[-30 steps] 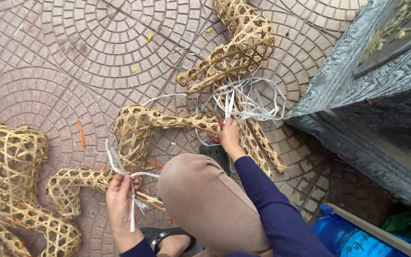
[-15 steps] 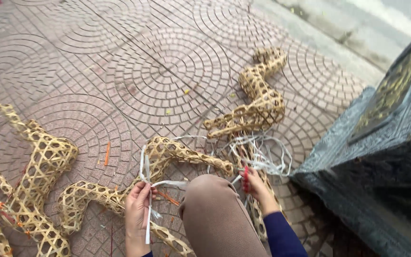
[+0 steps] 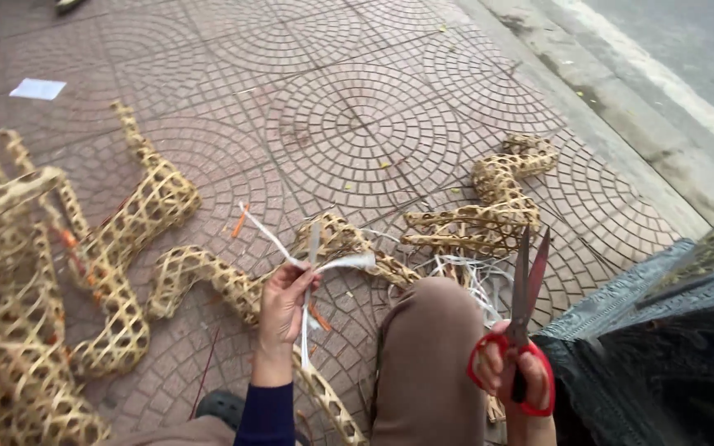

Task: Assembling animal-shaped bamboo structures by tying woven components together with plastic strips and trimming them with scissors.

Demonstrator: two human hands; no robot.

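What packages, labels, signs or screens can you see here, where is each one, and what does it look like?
Paper slip: lies flat on the paving bricks at far upper left, away from both hands; small, rectangular, white; too small to tell any print.
Dark carved block: stands at right beside the right hand, which holds the red-handled scissors; a greenish-gold panel on its top face, too blurred to tell as a sign.
No packages or screens in view.

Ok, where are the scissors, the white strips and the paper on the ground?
scissors point(image 3: 525, 285), head view, on the blades
white strips point(image 3: 340, 263), head view, on the strip bent over above the left hand
paper point(image 3: 37, 88), head view, on its middle
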